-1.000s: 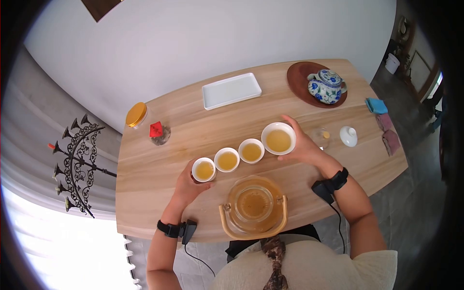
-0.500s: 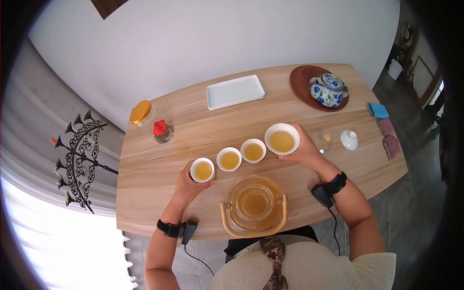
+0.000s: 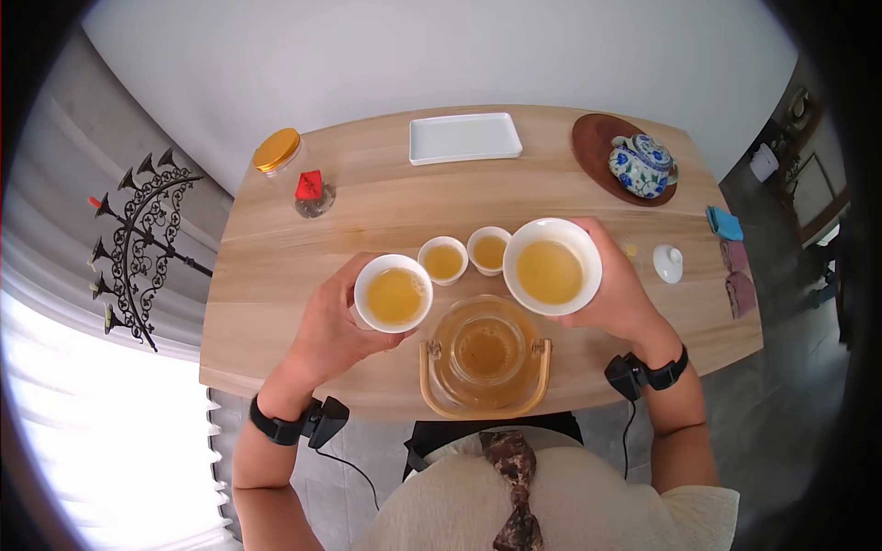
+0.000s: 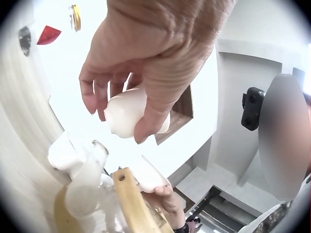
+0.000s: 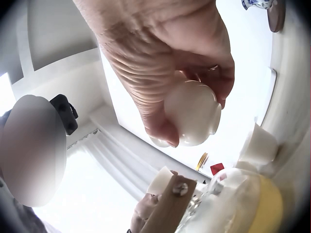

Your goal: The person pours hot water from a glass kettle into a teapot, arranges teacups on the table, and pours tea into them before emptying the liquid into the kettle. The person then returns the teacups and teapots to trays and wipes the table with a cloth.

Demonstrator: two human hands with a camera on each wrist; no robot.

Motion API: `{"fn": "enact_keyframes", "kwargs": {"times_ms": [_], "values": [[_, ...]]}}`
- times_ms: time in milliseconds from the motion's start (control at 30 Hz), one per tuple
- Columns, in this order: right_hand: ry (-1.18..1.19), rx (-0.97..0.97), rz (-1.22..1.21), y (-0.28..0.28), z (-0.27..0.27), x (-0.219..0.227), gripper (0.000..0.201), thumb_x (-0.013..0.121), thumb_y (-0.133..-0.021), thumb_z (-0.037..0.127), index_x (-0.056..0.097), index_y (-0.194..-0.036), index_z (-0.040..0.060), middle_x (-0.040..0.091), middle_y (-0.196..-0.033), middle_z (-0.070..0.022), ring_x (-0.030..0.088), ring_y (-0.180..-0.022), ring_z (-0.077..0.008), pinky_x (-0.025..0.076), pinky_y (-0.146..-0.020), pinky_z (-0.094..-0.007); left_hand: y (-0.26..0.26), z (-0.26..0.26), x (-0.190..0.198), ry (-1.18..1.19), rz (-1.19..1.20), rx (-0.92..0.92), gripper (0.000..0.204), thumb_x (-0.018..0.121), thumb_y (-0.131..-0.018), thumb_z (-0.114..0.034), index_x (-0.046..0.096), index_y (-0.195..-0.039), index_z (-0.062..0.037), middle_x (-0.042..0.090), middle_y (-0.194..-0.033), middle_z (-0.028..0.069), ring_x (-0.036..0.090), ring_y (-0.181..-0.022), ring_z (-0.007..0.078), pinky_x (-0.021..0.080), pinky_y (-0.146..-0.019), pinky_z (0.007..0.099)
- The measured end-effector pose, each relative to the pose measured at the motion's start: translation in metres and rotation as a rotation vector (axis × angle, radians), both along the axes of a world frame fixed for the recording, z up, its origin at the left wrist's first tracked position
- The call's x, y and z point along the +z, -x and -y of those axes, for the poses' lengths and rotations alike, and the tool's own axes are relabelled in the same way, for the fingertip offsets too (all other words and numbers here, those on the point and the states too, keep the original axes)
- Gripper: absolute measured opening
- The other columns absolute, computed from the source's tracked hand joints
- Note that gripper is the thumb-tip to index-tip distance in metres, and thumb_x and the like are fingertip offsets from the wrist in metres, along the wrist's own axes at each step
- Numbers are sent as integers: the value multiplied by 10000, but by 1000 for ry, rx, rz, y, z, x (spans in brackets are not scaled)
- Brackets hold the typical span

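My left hand [image 3: 323, 317] grips a small white teacup [image 3: 393, 296] of yellow tea, thumb and fingers round its sides. In the left wrist view that cup [image 4: 127, 114] is raised above the tabletop. My right hand [image 3: 625, 289] holds a larger white tea bowl [image 3: 551, 271], also with yellow tea; the right wrist view shows the bowl [image 5: 192, 116] from below between thumb and fingers. Beyond and between them stand two white teacups of tea, one on the left [image 3: 444, 261] and one on the right [image 3: 488, 251]. Nearer me is a glass teapot [image 3: 485, 354] with a wooden handle.
A white tray [image 3: 465, 138] lies at the back. To its right a blue-and-white teapot [image 3: 641, 167] stands on a brown plate [image 3: 593, 147]. Jars, one with a gold lid [image 3: 277, 150], stand back left. A white lid [image 3: 668, 264] and folded cloths [image 3: 726, 223] lie on the right.
Both hands have lifted their vessels from the row toward me, so they look larger. The two middle cups stay on the table. The head view has shifted somewhat.
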State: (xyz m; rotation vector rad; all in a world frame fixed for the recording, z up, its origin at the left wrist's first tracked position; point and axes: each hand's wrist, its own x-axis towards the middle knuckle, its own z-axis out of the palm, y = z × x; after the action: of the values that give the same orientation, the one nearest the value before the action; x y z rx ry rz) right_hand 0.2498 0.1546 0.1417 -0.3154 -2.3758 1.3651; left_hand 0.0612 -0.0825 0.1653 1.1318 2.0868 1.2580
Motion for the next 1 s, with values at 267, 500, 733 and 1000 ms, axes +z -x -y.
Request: {"fn": "enact_keyframes", "kwargs": {"times_ms": [267, 500, 733, 1000], "values": [[-110, 69, 82, -4, 26, 17, 749, 823, -574, 113, 426, -1207, 68, 543, -1133, -123, 548, -1062, -280, 446, -891, -362, -17, -6, 19, -71, -109, -152, 615, 796, -580, 7, 549, -1142, -29, 606, -1056, 55, 574, -990, 157, 445, -892, 291], [-371, 94, 13, 0, 32, 20, 682, 796, -645, 164, 427, -1205, 44, 523, -1086, -166, 518, -1005, -345, 434, -853, -413, -18, -12, 31, -19, -364, -189, 642, 772, -548, 36, 549, -1146, -35, 605, -1061, 105, 588, -988, 266, 458, -869, 322], [-488, 93, -30, 3, 31, 15, 688, 781, -673, 171, 395, -1228, 44, 523, -1086, -164, 517, -993, -347, 408, -857, -423, -21, -18, 40, -2, -503, -210, 596, 756, -569, 42, 551, -1123, -34, 588, -1032, 111, 584, -960, 300, 479, -818, 334], [-617, 126, -96, 3, 37, 21, 618, 728, -735, 184, 381, -1229, 46, 522, -1144, -161, 529, -1038, -319, 387, -881, -417, -24, -25, 49, -67, -628, -266, 512, 755, -636, -30, 554, -1107, -29, 583, -987, 134, 570, -899, 320, 476, -754, 380]]}}
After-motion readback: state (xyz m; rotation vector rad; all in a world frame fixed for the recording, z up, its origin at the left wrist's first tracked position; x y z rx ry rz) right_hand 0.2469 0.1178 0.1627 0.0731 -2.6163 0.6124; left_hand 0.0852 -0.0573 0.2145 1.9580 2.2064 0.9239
